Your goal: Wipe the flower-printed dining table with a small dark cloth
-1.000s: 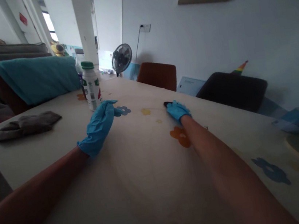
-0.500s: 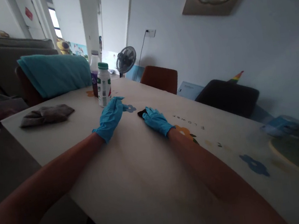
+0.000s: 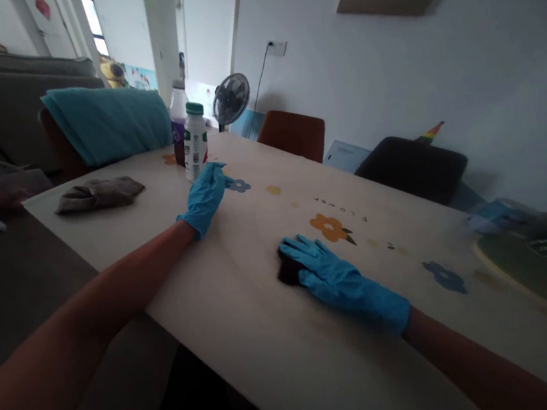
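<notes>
My right hand (image 3: 332, 271), in a blue glove, presses a black sponge (image 3: 289, 269) against the white tabletop (image 3: 261, 307). Its fingers lie over the sponge and hide most of it. My left hand (image 3: 206, 197), gloved in the same blue, rests near a white bottle with a green cap (image 3: 195, 141). The fingers of that hand are stretched out with nothing seen in them. Just behind the white bottle stands a clear bottle of purple liquid (image 3: 179, 126). A crumpled greyish-brown cloth (image 3: 99, 193) lies on the table to the left.
Printed flowers (image 3: 329, 226) mark the tabletop. A green round mat (image 3: 540, 277) with plastic-wrapped items is at the right. A brown chair (image 3: 293, 134) and a black chair (image 3: 412, 166) line the far side. A teal towel (image 3: 109, 122) drapes a chair, and a fan (image 3: 231, 98) stands behind.
My right hand has slid the black sponge back toward me and a little right across the table. My left hand stays beside the white bottle. The view has shifted slightly.
</notes>
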`<state>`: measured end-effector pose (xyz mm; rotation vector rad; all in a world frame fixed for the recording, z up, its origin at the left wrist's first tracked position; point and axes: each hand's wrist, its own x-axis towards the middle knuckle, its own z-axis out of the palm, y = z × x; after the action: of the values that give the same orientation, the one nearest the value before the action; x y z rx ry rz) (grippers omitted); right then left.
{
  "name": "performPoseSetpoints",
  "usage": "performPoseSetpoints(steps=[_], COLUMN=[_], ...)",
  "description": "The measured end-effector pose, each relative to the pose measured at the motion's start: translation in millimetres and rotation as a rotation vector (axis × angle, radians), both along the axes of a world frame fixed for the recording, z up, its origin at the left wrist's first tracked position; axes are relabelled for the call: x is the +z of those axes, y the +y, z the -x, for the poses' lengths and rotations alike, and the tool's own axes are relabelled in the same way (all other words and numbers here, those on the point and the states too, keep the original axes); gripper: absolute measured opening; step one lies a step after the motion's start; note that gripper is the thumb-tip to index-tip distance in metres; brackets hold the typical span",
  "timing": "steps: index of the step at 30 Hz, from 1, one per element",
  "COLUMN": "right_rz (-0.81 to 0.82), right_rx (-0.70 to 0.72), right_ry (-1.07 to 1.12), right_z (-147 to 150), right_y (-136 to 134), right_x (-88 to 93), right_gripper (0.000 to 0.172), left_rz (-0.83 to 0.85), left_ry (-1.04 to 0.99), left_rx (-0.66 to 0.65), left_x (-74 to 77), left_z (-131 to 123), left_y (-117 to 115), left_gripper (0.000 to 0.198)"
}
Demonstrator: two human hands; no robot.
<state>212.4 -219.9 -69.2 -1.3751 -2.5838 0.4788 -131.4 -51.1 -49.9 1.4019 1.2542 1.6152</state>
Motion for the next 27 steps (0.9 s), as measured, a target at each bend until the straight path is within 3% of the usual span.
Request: performPoseSetpoints(steps=[3, 6, 9, 12, 18, 21, 27], right_rz=[-0.016, -0.055, -0.042, -0.011, 0.037, 0.06, -0.093], right_rx=[0.016, -0.087, -0.224, -0.255, -0.177, -0.164, -0.238], right_ry=[0.056, 0.124, 0.17, 0.159, 0.113, 0.076, -0.013], right_z=[-51, -87, -96, -76, 6, 51, 138], right_y=[-35, -64, -78, -69, -3, 44, 149], right_x=[-5.0, -10.2, -13.4, -13.1, 7.4, 20.8, 28.4], right_gripper=[0.069, 0.069, 0.067, 0.067, 0.072, 0.074, 0.07], left_rz=[-0.027, -0.046, -0.097, -0.169, -0.164, -0.165, -0.141], left_ry=[-0.029, -0.086, -0.136, -0.163, -0.185, -0.21, -0.206], left_rx=[-0.01, 0.0, 0.017, 0.05, 0.089, 0.065, 0.065], left_x=[2.2, 10.2, 22.4, 32.5, 36.0, 34.0, 30.4], left_z=[1, 1, 1, 3, 9, 12, 12], left_y=[0, -1, -2, -2, 0, 2, 6], left_gripper=[0.024, 0.024, 0.026, 0.025, 0.026, 0.024, 0.023])
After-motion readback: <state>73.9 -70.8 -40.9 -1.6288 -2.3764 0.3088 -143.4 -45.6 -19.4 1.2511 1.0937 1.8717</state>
